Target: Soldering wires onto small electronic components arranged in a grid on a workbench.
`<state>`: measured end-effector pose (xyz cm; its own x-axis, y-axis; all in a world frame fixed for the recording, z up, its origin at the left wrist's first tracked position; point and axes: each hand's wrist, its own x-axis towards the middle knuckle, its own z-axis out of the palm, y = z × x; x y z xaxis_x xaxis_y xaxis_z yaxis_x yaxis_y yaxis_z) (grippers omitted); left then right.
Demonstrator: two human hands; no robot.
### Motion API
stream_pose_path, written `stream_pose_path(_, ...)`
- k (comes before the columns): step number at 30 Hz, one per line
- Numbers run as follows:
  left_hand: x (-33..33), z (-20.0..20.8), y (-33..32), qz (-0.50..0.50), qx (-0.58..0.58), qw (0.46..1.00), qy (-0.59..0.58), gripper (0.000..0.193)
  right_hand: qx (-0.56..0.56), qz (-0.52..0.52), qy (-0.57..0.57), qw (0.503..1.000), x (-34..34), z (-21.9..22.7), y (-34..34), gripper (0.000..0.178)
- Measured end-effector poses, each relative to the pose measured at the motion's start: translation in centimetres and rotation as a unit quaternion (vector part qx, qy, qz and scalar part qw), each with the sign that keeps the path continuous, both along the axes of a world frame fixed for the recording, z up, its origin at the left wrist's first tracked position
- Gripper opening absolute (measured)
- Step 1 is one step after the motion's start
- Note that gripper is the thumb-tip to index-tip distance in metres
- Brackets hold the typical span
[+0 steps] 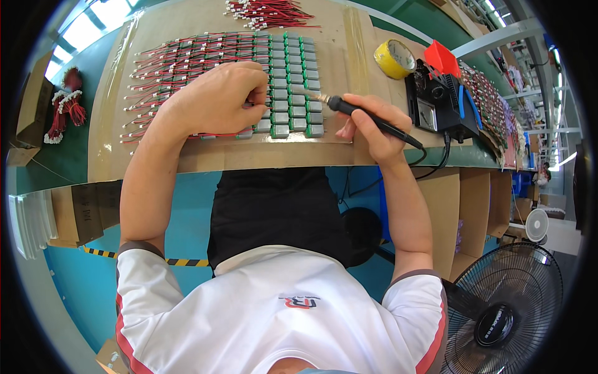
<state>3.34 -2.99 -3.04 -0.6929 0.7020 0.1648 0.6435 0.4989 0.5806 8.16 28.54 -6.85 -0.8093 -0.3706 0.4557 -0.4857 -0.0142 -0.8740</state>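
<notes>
1. In the head view, I see a yellow tape roll (387, 65) behind the right hand (379, 128), with a black soldering station (461, 126) and red holder (441, 59) beyond. Red-and-black wire leads (268, 11) lie heaped at the far edge.
2. What blocks my sight is the left hand (215, 100), covering part of the grid of grey-and-green modules (280, 118) on the cardboard sheet (336, 153).
3. My soldering iron (341, 105) is just right of the grid's middle; its long axis slants from lower right to upper left, tip leftward over the right-hand columns. I cannot tell whether it touches.
4. The hands are apart: the right grips the iron's handle; the left is curled, its fingertips' contact hidden from me.
</notes>
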Motion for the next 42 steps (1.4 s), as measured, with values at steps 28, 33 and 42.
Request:
stream_pose_path(28, -0.3, -0.4, -0.2, -0.011, 0.026, 0.999, 0.023, 0.017, 0.238, -0.396, 0.268, 0.846, -1.8, 1.3, 1.2, 0.03)
stream_pose_path(33, -0.3, 1.1, -0.4, -0.015, 0.029, 0.998, -0.047, 0.022, 0.071, -0.357, 0.112, 0.925, -1.2, -1.1, -1.2, 0.024)
stream_pose_path(42, -2.3, 4.6, -0.3, 0.15, 0.038, 0.988, -0.023, 0.016, 0.068, -0.326, 0.127, 0.934, -0.6, -0.7, -1.4, 0.02)
